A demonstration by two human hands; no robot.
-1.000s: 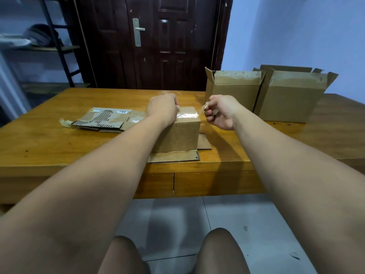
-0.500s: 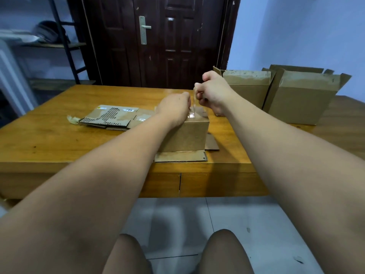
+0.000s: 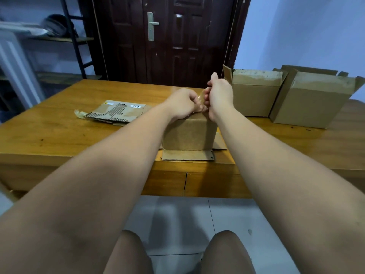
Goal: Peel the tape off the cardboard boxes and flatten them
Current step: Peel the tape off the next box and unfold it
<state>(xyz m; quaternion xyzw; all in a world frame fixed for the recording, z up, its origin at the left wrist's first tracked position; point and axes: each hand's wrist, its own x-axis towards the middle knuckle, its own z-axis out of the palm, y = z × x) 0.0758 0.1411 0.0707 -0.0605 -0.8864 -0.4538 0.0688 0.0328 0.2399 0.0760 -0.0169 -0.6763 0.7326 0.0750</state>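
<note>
With the left hand [image 3: 182,104] pressing the small box [image 3: 189,134] beneath its fingers, the right hand [image 3: 218,94], fingers pinched on the clear tape [image 3: 201,97], should pull low and steadily.

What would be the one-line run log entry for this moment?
step: peeling tape | left hand: on small box | right hand: pinching tape | two open boxes: waiting

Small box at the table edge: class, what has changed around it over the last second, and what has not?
The right hand peeled the tape up and leftward off the small box, now meeting the left hand. The left hand stayed pressing the box top. The flattened cardboard and two open boxes stayed put.
</note>
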